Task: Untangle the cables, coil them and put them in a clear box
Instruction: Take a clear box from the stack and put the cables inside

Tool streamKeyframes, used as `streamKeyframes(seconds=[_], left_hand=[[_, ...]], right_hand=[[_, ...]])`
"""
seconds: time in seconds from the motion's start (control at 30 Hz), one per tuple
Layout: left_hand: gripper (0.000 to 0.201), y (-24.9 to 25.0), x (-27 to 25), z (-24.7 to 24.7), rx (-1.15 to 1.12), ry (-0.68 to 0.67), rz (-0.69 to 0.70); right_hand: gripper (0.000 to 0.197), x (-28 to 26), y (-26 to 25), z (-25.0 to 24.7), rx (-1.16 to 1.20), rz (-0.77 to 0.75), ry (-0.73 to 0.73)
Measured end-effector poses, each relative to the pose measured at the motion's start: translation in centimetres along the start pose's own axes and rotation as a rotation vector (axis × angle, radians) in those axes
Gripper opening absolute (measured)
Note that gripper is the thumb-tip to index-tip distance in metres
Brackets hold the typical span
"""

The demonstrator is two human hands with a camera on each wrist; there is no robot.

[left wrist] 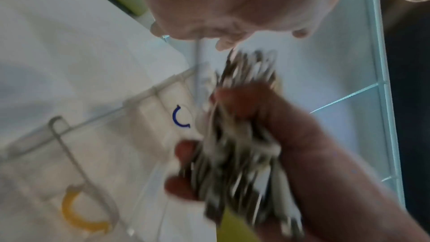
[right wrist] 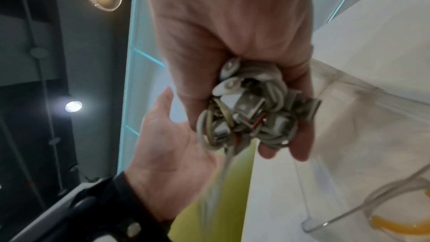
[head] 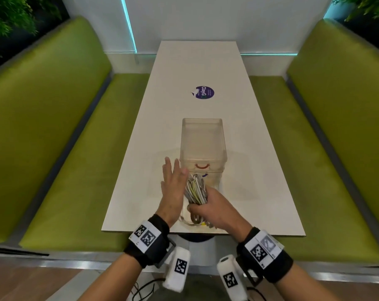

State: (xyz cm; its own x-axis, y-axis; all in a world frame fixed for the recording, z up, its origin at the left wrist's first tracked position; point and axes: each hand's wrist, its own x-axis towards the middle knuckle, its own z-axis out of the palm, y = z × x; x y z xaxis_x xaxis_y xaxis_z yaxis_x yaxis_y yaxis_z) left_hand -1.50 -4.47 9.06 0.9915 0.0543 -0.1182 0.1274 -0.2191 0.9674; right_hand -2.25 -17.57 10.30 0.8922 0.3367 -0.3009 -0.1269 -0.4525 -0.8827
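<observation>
A bundle of grey, white and yellowish cables [head: 196,191] is held above the white table [head: 140,170], just in front of the clear box [head: 202,144]. My right hand [head: 214,209] grips the bundle's lower part, fingers curled round it. In the right wrist view, plugs and loops [right wrist: 251,113] bunch in that fist. Loose cable tails [head: 192,221] hang down to the table near its front edge. My left hand [head: 173,183] stands flat with straight fingers just left of the bundle, palm toward it. In the left wrist view the bundle [left wrist: 237,144] is blurred.
The clear box has an orange handle [head: 202,166] on its near end and stands lengthwise mid-table. A purple round sticker [head: 204,92] lies farther back. Green benches [head: 64,148] run along both sides. The table's front edge [head: 201,233] is close under my wrists.
</observation>
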Motion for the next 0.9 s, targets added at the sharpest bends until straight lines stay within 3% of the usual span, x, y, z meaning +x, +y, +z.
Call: streamKeyframes(seconds=[0.07, 0.17, 0.27, 0.33, 0.4, 0.5, 0.63, 0.7, 0.8, 0.9], left_hand=[[0.094, 0.4, 1.2, -1.0, 0.037, 0.026, 0.017], [0.069, 0.8, 3.7, -2.0, 0.273, 0.015, 0.132], [0.065, 1.1, 6.2, -2.2, 0.571, -0.111, 0.313], [0.059, 0.9, 7.6, -2.2, 0.785, -0.228, 0.334], [0.048, 0.8, 8.3, -2.2, 0.803, -0.293, 0.289], [0.046, 0.5, 8.5, -2.2, 0.723, -0.245, 0.302], [0.055, 0.5, 9.0, -2.2, 0.750, -0.243, 0.315], [0.055, 0.3, 9.1, -2.2, 0.754, -0.245, 0.325], [0.054, 0.2, 9.0, -2.3, 0.771, -0.223, 0.319], [0.053, 0.4, 9.2, -2.3, 0.778, -0.217, 0.309]], right_hand=[[0.021, 1.0, 0.4, -0.7, -0.118, 0.111, 0.011], [0.027, 3.1, 0.9, -1.2, -0.400, 0.256, 0.030], [0.035, 5.2, 1.6, -0.3, -0.728, 0.300, -0.035], [0.035, 6.4, 1.9, 0.5, -0.923, 0.341, -0.114], [0.035, 7.1, 1.9, 1.1, -1.029, 0.372, -0.163], [0.036, 8.3, 1.7, 0.9, -1.069, 0.353, -0.149], [0.042, 9.4, 2.3, 1.6, -1.157, 0.482, -0.218], [0.047, 9.7, 3.1, 2.4, -1.175, 0.464, -0.131], [0.065, 9.8, 3.5, 2.6, -0.861, 0.471, 0.091], [0.100, 9.4, 2.9, 1.4, -0.633, 0.512, 0.060]])
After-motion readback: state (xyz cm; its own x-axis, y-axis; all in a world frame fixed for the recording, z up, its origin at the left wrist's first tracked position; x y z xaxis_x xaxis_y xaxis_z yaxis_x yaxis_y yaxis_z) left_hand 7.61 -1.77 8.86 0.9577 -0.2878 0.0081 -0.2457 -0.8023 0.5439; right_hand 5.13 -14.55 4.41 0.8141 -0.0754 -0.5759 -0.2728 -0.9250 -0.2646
